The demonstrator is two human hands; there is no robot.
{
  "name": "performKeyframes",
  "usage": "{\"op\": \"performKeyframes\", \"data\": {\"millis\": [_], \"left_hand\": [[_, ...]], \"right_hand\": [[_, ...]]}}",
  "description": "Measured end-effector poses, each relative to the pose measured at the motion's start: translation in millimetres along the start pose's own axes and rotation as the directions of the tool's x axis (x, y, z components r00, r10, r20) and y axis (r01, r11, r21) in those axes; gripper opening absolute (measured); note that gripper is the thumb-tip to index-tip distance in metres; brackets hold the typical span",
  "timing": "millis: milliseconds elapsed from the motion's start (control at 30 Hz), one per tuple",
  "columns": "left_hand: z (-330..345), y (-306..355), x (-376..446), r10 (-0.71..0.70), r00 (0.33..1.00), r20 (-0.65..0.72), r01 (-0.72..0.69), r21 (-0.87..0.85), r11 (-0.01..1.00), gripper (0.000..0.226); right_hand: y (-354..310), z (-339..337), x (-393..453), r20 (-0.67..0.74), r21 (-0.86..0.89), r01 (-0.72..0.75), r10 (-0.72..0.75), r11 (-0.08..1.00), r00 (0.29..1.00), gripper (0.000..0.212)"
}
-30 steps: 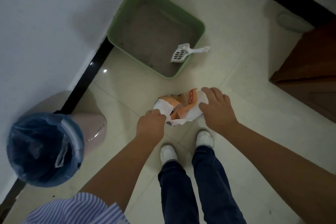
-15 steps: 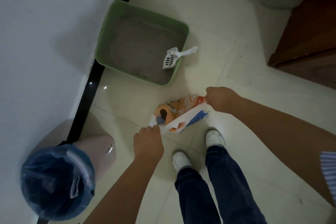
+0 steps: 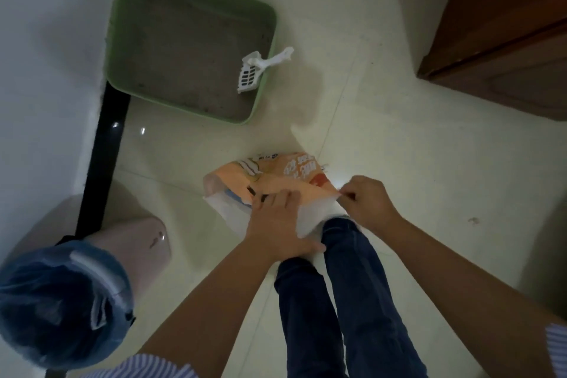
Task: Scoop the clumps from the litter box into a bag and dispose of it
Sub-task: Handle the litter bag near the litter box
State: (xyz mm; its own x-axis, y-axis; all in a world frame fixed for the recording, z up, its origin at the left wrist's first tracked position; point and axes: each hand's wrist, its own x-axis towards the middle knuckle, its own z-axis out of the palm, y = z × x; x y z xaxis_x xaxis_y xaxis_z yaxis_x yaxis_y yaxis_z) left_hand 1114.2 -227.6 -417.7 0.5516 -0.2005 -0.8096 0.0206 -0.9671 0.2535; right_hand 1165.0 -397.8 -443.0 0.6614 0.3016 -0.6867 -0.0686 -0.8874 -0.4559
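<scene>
Your bag (image 3: 285, 175) sits at the centre of the frame, right in front of your feet, with its mouth facing left and part-way open. If you let that mouth fold shut or slump sideways, clumps tipped from the scoop (image 3: 256, 70) would likely land on the floor (image 3: 399, 163) instead. The bag looks thin and crumpled, so a hard tug at its corner could tear it or drag it off its spot. The scoop lies in the litter box (image 3: 190, 46) in the upper left, handle propped over the right rim; you will have to free a hand to fetch it, and the bag may collapse once you let go.

Your left hand (image 3: 276, 224) lies on the white flap of the bag, fingers stretched fairly straight and pressing it down near the mouth, not wrapped round anything. Your right hand (image 3: 365, 202) has its fingers curled tight, pinching the bag's right corner between thumb and fingertips. The lined bin (image 3: 58, 301) waits in the lower left, well apart from the bag.
</scene>
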Motion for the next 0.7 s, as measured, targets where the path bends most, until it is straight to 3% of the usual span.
{"op": "performKeyframes", "data": {"millis": [200, 333, 433, 500, 567, 633, 700], "left_hand": [[5, -4, 19, -0.16, 0.985, -0.072, 0.158, -0.035, 0.987, 0.028], [0, -16, 28, -0.074, 0.993, -0.088, 0.07, -0.05, 0.996, 0.023], [-8, -24, 30, 0.078, 0.969, -0.236, -0.075, 0.021, 0.997, 0.015], [-13, -28, 34, 0.09, 0.956, -0.281, -0.055, 0.133, 0.99, 0.034], [-9, -36, 41, 0.08, 0.945, -0.318, -0.046, 0.112, 0.993, 0.038], [-13, -37, 42, 0.13, 0.943, -0.305, -0.09, 0.141, 0.986, 0.038], [-25, -37, 41, 0.076, 0.953, -0.293, -0.025, 0.172, 0.985, 0.026]], "right_hand": [[-1, -20, 25, 0.067, -0.084, 0.162, -0.156, 0.983, 0.985, 0.021], [11, -14, 20, 0.084, -0.018, 0.177, -0.175, 0.984, 0.981, 0.018], [17, -3, 15, 0.011, 0.175, 0.146, -0.15, 0.974, 0.989, 0.02], [19, 4, 19, -0.056, 0.255, 0.149, -0.139, 0.955, 0.989, 0.027], [18, 9, 28, -0.078, 0.284, 0.147, -0.13, 0.948, 0.988, 0.032], [14, 14, 43, -0.027, 0.323, 0.115, -0.112, 0.939, 0.993, 0.035], [7, 20, 60, -0.002, 0.404, 0.052, -0.056, 0.913, 0.998, 0.033]]}}
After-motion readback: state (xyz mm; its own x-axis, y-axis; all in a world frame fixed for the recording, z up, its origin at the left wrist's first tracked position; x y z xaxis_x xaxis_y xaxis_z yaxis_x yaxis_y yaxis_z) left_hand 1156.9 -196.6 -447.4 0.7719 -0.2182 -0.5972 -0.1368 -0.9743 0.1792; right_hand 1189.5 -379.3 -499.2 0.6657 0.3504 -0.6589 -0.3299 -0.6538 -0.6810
